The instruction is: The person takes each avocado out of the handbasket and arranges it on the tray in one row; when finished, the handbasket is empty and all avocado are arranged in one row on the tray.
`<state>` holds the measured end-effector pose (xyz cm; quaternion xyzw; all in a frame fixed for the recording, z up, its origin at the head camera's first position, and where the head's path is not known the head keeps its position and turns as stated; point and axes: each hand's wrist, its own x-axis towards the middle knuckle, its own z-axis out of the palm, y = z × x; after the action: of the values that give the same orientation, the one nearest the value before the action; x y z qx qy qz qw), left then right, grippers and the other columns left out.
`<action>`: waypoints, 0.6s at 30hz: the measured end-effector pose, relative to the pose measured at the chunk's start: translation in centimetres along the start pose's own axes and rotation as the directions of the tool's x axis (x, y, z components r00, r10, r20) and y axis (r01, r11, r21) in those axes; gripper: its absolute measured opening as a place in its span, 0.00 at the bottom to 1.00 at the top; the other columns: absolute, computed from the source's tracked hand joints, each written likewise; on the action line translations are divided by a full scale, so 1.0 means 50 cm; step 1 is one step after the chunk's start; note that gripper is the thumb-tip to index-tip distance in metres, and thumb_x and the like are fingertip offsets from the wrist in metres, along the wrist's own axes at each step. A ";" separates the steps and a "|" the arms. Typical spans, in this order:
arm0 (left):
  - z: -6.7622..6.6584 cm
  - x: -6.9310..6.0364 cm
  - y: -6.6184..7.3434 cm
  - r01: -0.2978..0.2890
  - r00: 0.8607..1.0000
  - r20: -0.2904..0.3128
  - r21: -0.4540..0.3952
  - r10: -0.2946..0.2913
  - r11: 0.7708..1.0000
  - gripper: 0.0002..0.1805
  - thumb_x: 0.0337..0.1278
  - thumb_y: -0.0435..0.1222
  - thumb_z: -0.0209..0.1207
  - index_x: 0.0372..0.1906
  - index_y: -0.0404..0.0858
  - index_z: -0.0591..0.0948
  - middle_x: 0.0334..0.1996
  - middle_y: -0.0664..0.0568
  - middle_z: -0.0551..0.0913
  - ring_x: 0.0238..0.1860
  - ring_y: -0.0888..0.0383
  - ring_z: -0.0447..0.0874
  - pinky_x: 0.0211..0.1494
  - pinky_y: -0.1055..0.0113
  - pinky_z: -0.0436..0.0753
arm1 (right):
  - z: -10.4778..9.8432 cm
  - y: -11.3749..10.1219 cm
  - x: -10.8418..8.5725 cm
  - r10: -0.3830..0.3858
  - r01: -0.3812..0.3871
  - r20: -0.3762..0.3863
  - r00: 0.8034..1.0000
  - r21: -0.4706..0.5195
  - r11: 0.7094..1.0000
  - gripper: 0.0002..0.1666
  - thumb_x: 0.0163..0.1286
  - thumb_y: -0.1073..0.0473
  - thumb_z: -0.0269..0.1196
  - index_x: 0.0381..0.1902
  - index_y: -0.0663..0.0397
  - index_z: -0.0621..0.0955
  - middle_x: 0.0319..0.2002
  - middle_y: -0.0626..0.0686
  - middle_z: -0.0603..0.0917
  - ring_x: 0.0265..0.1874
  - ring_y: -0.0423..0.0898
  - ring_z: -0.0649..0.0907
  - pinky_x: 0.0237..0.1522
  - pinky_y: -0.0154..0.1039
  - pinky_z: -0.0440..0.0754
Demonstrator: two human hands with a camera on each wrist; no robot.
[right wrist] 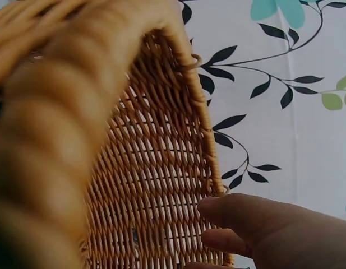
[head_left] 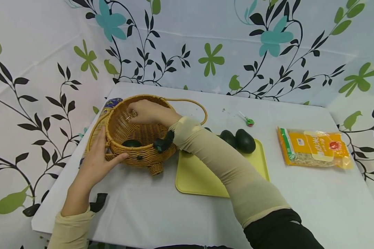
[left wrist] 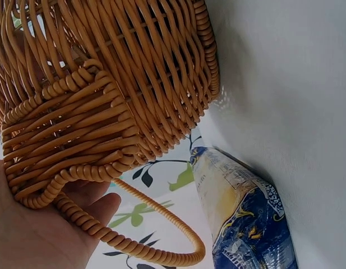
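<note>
A round wicker basket [head_left: 143, 130], with a thin looped handle and stubby feet, stands on the left of the table. My left hand [head_left: 95, 166] grips its left side; in the left wrist view that hand [left wrist: 44, 230] lies against a woven flap, fingers partly hidden behind it. My right hand [head_left: 148, 112] reaches over the rim into the basket. In the right wrist view its fingers [right wrist: 223, 210] are by the inner wall and rim, with nothing seen held. One dark green avocado [head_left: 132, 143] lies inside, partly hidden by the front rim.
A yellow tray [head_left: 196, 176] bears dark avocados [head_left: 245, 141], partly behind my right forearm. A lollipop [head_left: 249, 121] lies beyond it. An orange packet [head_left: 314, 148] of grain-like food lies at right. A blue-and-yellow bag [left wrist: 245, 224] stands behind the basket's left side.
</note>
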<state>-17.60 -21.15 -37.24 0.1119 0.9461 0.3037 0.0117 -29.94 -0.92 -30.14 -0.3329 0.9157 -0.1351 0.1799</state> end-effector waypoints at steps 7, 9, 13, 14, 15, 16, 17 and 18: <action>-0.001 -0.002 -0.001 -0.003 1.000 -0.008 0.018 0.003 1.000 0.60 0.53 0.58 0.59 0.74 0.44 0.30 0.76 0.40 0.35 0.74 0.34 0.38 0.63 0.28 0.53 | -0.032 0.010 0.005 0.016 -0.016 -0.033 0.999 -0.005 1.000 0.26 0.71 0.48 0.52 0.64 0.50 0.70 0.62 0.49 0.74 0.58 0.42 0.75 0.59 0.37 0.73; -0.001 -0.003 0.000 0.003 1.000 -0.003 0.020 -0.003 1.000 0.60 0.53 0.58 0.59 0.74 0.44 0.30 0.76 0.41 0.35 0.74 0.33 0.38 0.63 0.28 0.53 | -0.036 0.011 0.011 0.017 -0.018 -0.036 0.999 -0.006 1.000 0.27 0.71 0.48 0.52 0.65 0.51 0.69 0.63 0.50 0.74 0.60 0.43 0.74 0.61 0.38 0.73; 0.000 -0.003 0.002 0.009 1.000 0.007 0.012 -0.010 1.000 0.60 0.53 0.59 0.59 0.74 0.43 0.31 0.76 0.41 0.34 0.74 0.33 0.39 0.64 0.29 0.53 | -0.028 0.007 0.034 -0.023 0.023 -0.015 1.000 -0.034 0.999 0.25 0.72 0.50 0.51 0.63 0.52 0.71 0.62 0.50 0.75 0.60 0.43 0.75 0.61 0.36 0.73; 0.000 -0.003 0.003 0.011 1.000 0.008 0.014 -0.011 1.000 0.60 0.53 0.59 0.59 0.74 0.43 0.31 0.76 0.41 0.34 0.74 0.34 0.38 0.65 0.29 0.52 | -0.023 0.004 0.042 -0.042 0.042 -0.005 0.999 -0.044 0.998 0.24 0.72 0.51 0.51 0.63 0.53 0.71 0.61 0.50 0.75 0.59 0.43 0.75 0.60 0.36 0.73; -0.001 -0.002 0.002 0.012 1.000 0.010 0.016 -0.012 1.000 0.60 0.53 0.59 0.59 0.74 0.42 0.31 0.76 0.41 0.34 0.74 0.34 0.38 0.65 0.29 0.52 | -0.018 0.001 0.049 -0.059 0.059 0.007 0.998 -0.051 0.997 0.24 0.72 0.52 0.51 0.63 0.52 0.72 0.61 0.50 0.76 0.58 0.42 0.76 0.59 0.35 0.74; -0.001 -0.002 0.002 0.014 1.000 0.011 0.017 -0.014 1.000 0.60 0.53 0.59 0.59 0.74 0.42 0.31 0.76 0.42 0.34 0.74 0.34 0.38 0.65 0.30 0.52 | -0.011 -0.002 0.056 -0.077 0.078 0.021 0.997 -0.061 0.995 0.23 0.72 0.53 0.51 0.62 0.52 0.72 0.60 0.49 0.76 0.57 0.42 0.76 0.58 0.34 0.74; -0.001 -0.002 0.002 0.015 1.000 0.012 0.019 -0.015 1.000 0.60 0.53 0.59 0.59 0.74 0.42 0.31 0.76 0.42 0.34 0.74 0.35 0.38 0.66 0.30 0.52 | -0.005 -0.006 0.062 -0.097 0.099 0.034 0.995 -0.065 0.993 0.23 0.72 0.53 0.51 0.62 0.52 0.72 0.60 0.49 0.76 0.57 0.42 0.76 0.58 0.34 0.74; -0.001 -0.002 0.002 0.015 1.000 0.014 0.023 -0.016 1.000 0.60 0.53 0.59 0.59 0.74 0.42 0.31 0.76 0.41 0.34 0.74 0.35 0.38 0.66 0.31 0.52 | 0.002 -0.009 0.068 -0.108 0.112 0.049 0.993 -0.071 0.991 0.23 0.72 0.54 0.52 0.63 0.51 0.72 0.61 0.48 0.76 0.58 0.41 0.76 0.58 0.33 0.74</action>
<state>-17.47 -21.13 -37.14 0.1068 0.9503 0.2919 0.0195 -32.09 -3.50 -30.88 -0.3923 0.8961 -0.1033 0.1802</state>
